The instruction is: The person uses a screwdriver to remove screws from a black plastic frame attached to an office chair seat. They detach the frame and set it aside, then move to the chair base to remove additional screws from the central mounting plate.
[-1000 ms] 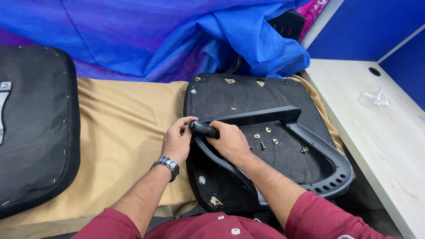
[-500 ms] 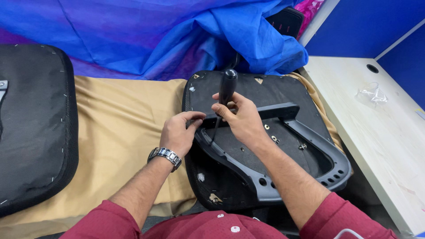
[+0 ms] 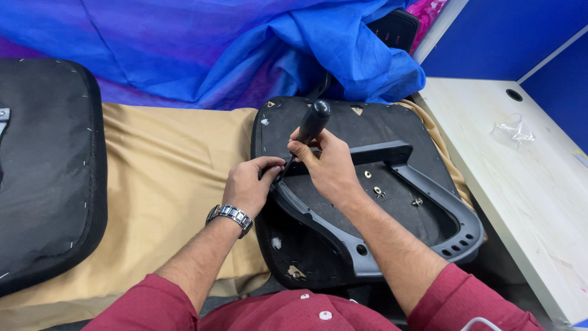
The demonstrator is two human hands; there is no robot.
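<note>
Screwdriver (image 3: 311,125) set upright at the near-left corner of the upturned black seat base (image 3: 318,132).

The right hand (image 3: 327,162) is clamped around the black handle, tip down at the grey plastic armrest bracket (image 3: 392,230) lying on the seat base. The left hand (image 3: 248,187) presses its closed fingers on the bracket end beside the tip, apparently to steady it. Loose screws and washers (image 3: 376,191) lie on the seat base inside the bracket loop. Tan cloth (image 3: 165,178) lies left of the seat base, a desk (image 3: 520,184) right.
</note>
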